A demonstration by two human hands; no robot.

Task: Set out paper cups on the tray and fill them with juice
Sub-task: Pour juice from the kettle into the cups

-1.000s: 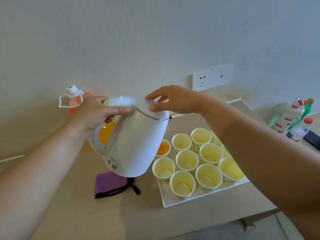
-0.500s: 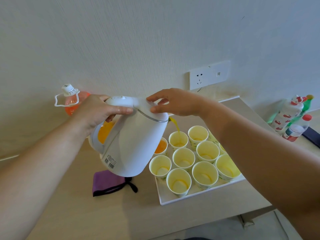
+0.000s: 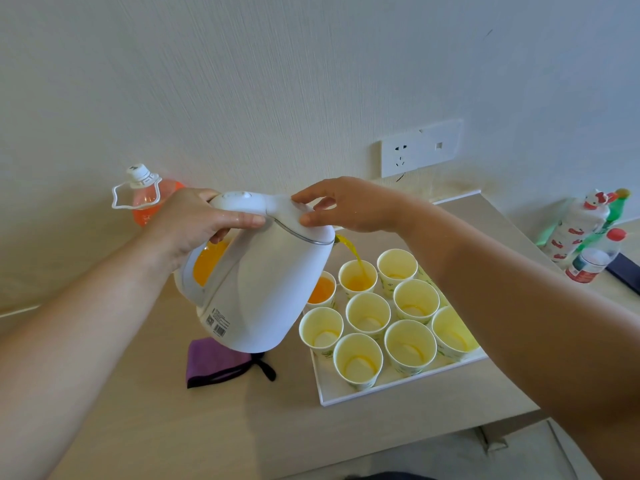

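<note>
A white kettle (image 3: 263,292) is tilted to the right over a white tray (image 3: 367,393) that carries several paper cups. My left hand (image 3: 194,226) grips the kettle's handle. My right hand (image 3: 346,206) rests with its fingertips on the lid. An orange stream of juice falls from the spout into the middle cup of the back row (image 3: 357,276), which is partly filled. The back-left cup (image 3: 323,289) holds orange juice and is partly hidden by the kettle. The other cups, such as the front one (image 3: 358,358), look empty.
An orange juice bottle (image 3: 149,199) with a white cap stands at the wall behind the kettle. A purple cloth (image 3: 214,367) lies under the kettle. Several bottles (image 3: 575,230) stand at the right. A wall socket (image 3: 420,148) is above the tray. The table's front edge runs just below the tray.
The kettle has tipped further to the right and juice now streams into the middle back cup. One second ago nothing was pouring and that cup looked empty.
</note>
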